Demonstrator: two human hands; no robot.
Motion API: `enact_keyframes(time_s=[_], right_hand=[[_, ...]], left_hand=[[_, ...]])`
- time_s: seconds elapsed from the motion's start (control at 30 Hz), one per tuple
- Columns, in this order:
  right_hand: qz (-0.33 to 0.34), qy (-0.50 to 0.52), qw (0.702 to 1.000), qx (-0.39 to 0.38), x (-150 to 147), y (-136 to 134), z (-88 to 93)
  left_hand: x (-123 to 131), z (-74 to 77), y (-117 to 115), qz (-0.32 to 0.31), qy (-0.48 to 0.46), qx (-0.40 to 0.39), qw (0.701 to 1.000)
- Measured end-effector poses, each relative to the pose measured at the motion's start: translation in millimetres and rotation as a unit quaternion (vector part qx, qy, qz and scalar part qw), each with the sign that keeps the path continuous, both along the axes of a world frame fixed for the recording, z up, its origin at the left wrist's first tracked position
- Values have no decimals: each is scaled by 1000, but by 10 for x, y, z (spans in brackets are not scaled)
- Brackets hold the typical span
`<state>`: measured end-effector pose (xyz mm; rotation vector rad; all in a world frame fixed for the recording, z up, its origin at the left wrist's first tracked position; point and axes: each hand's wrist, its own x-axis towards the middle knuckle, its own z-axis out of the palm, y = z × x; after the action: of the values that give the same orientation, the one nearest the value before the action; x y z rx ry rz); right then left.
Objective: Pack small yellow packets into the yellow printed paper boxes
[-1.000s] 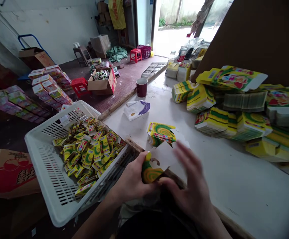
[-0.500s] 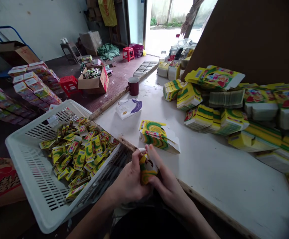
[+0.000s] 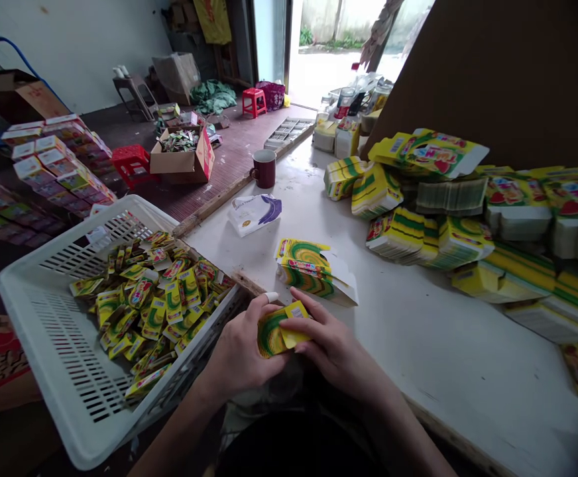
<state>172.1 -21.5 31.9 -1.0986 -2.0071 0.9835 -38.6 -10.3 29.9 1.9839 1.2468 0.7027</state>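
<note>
Between my hands, at the table's near edge, is a small yellow and green printed carton (image 3: 273, 331). My left hand (image 3: 242, 344) is closed around its left side, with a white wrap on one finger. My right hand (image 3: 331, 341) grips its right end, fingers lying over a yellow flap that carries a barcode. Just beyond, a small stack of flat, unfolded cartons (image 3: 313, 268) lies on the white table (image 3: 418, 338). To the left, a white plastic basket (image 3: 60, 331) holds many small folded cartons (image 3: 154, 318) in a loose heap.
A tissue pack (image 3: 255, 214) and a dark red mug (image 3: 264, 169) stand farther back on the table. Piles of flat printed cartons (image 3: 408, 232) line its right side. On the floor are an open cardboard box (image 3: 182, 162), red stools (image 3: 130, 165) and stacked boxes (image 3: 60, 162).
The carton has turned so its printed side and barcode flap now face up. My right hand's fingers have moved over onto the flap. The view has shifted slightly.
</note>
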Motion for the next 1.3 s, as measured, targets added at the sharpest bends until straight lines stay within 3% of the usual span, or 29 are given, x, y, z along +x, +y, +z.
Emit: enact_keyframes(time_s=[0.1,0.23,0.33,0.43,0.5,0.57,0.67,0.77,0.97,1.17,1.23,1.3], right_hand=[[37,3,999,-22,29,7,69],[-62,42,997,3,-122,-55,14],[-173,76,981,40,-165,-19,-67],[-307,22,946,104,-15,169,-107],[-351,-36,926,131,121,330,-118],[-332,-82,930,135,212,464,-123],[-273,-146,943,123,230,570,-105],[-272,-217,933,93,203,603,-49],[-268,-238,932,56,230,685,46],[-279,-196,938,57,211,675,116],[-283,-178,940,62,156,566,169],[-266,-153,949,67,69,406,217]], left_hand=[[20,19,-14,-14,-9,-14,1000],[47,15,-5,13,10,10,1000],[-44,20,71,114,33,85,989],[-216,26,183,276,108,212,931],[-290,5,227,311,132,239,910],[-287,-41,224,278,124,221,926],[-171,-115,170,173,87,159,968],[-44,-142,132,98,44,92,990],[36,-113,117,51,-3,10,999],[130,-189,65,39,-101,-117,987],[190,-260,60,24,-205,-190,960],[248,-327,60,16,-334,-235,913]])
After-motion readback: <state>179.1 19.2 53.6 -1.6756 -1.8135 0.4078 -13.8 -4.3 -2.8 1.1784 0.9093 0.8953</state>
